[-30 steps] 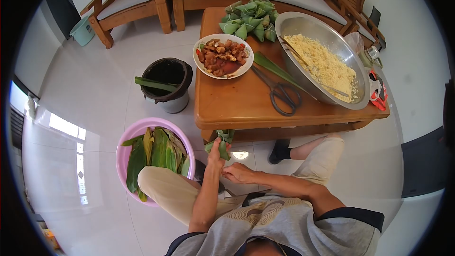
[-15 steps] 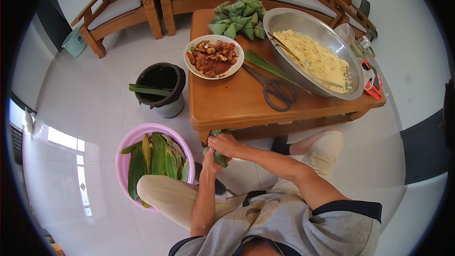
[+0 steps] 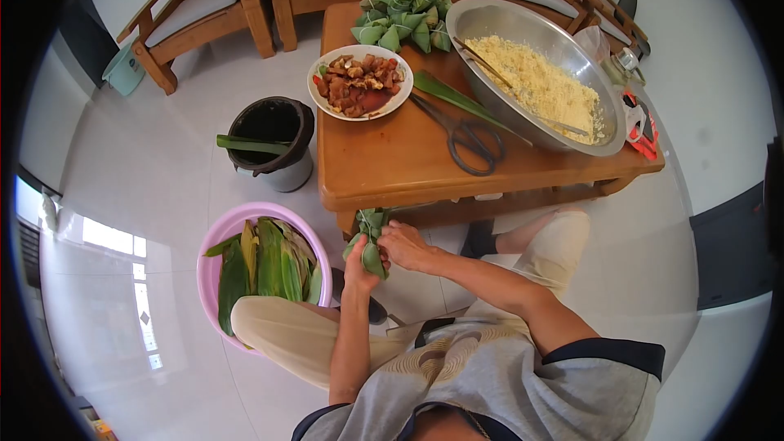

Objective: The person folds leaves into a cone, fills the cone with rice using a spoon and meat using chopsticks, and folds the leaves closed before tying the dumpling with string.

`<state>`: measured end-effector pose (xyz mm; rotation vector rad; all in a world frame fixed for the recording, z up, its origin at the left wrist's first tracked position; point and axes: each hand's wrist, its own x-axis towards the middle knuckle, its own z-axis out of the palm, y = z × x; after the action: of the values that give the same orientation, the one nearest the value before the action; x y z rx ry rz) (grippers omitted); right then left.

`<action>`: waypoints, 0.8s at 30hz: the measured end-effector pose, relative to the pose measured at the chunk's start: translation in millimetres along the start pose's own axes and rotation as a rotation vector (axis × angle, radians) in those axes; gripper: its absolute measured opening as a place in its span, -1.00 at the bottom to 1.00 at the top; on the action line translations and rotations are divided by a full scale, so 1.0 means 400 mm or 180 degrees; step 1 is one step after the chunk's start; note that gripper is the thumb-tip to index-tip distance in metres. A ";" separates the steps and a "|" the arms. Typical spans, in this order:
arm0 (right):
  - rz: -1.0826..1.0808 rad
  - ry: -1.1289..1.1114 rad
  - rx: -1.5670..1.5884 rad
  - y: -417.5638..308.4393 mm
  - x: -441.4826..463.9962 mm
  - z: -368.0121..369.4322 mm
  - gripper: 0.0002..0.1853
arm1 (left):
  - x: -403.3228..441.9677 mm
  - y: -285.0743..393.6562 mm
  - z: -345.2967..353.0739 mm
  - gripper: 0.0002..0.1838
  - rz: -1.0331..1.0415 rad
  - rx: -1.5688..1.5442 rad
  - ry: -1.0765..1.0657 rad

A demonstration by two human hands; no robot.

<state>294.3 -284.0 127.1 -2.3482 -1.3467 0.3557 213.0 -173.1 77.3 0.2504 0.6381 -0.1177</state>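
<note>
Just off the table's near edge, my left hand is wrapped around a leaf-wrapped rice dumpling. Pale string shows across its green leaves. Close against the dumpling's right side is my right hand, its fingers curled and pinched together. Whatever lies in that pinch is too small to make out. More tied dumplings are piled at the back of the wooden table.
On the table are a plate of meat chunks, black-handled scissors, a long leaf and a steel bowl of yellow grain. Left on the floor stand a lined bin and a pink basin of leaves.
My right hand has drawn off the dumpling to its right side, uncovering more of the leaves. The left hand keeps its hold. The view has shifted slightly.
</note>
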 end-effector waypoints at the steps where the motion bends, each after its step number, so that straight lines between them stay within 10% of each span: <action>1: -0.0362 0.0683 -0.0233 0.004 -0.008 0.014 -0.85 | 0.000 0.000 -0.007 -0.60 -0.0016 0.0069 -0.0066; 7: 0.0729 -0.0692 0.1966 -0.003 0.046 0.003 -0.83 | -0.049 0.037 0.001 -0.59 -0.0254 -0.0144 -0.0278; 13: 0.1132 -0.0579 0.2470 -0.008 0.058 0.012 -0.86 | -0.058 0.034 -0.005 -0.56 -0.0337 -0.0199 -0.0239; 24: -0.0018 -0.0732 0.1961 -0.001 0.096 0.018 -0.93 | -0.096 0.073 0.002 -0.59 -0.0310 0.0267 -0.0492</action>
<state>310.2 -248.9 120.4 -1.8251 -1.1260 0.9167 188.1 -144.1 106.6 0.2881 0.4921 -0.2553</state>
